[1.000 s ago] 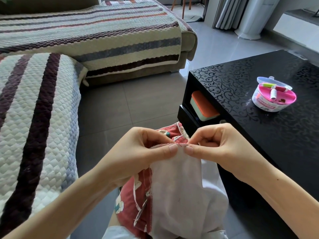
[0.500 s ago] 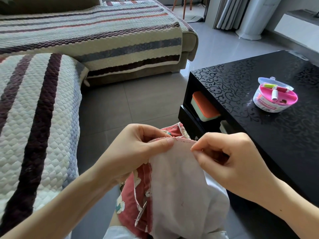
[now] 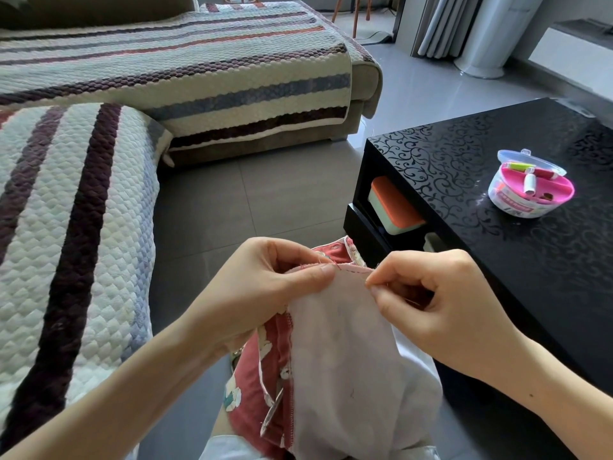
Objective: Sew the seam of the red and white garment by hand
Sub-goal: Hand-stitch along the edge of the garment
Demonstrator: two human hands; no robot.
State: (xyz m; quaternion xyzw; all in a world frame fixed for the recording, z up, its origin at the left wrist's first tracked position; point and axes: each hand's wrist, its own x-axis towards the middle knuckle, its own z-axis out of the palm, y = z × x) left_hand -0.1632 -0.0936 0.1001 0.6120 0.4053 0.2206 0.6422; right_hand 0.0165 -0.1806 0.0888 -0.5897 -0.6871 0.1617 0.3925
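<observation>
No legible text; label on sewing box (image 3: 513, 204) too small to read.

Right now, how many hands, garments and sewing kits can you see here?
Hands: 2, the left hand and the right hand, both pinching the seam edge.
Garments: 1, the red and white garment.
Sewing kits: 1, the pink sewing kit on the black table.
Total: 4.

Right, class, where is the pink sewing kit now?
Head view, right side: the sewing kit sits on the black table, beyond the right hand.
</observation>
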